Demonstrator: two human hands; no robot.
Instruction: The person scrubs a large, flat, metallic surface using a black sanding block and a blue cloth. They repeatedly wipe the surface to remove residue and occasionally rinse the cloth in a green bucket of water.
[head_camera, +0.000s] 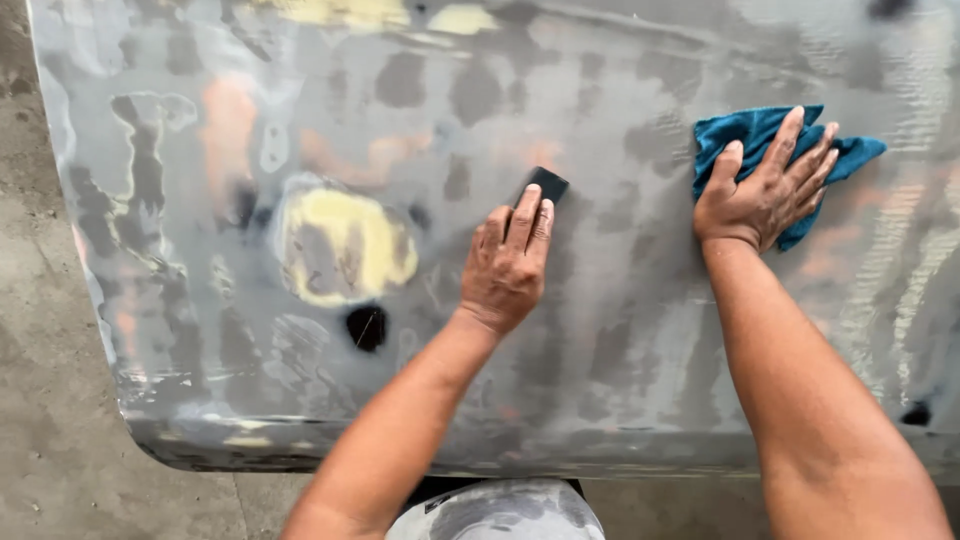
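**Inspector:** While the left hand (507, 268) bears down flat on the small black sanding block (546, 185), how is the block retained?

**Technician:** By finger pressure only. The fingers lie extended over it, pinning it against the panel (620, 330); just its far corner shows beyond the fingertips. The block sits near the panel's centre.

**Inspector:** And the right hand (765, 190)?

**Technician:** Its fingers are spread open, the palm pressing a blue cloth (745, 130) onto the surface toward the panel's right edge. It is not clenched around the cloth.

**Inspector:** Surface condition?

**Technician:** Most of the face is dull grey with a wet sheen, which suggests wide areas have already been cut back. Left of centre is a yellowish filler patch (345, 245) with a black spot (366, 327) just below it. Orange-tinted areas toward the upper left, and darker blotches across the panel, remain uneven, so levelling appears only partly complete.

**Inspector:** Surroundings?

**Technician:** Concrete floor (50, 420) borders the left and near edges.
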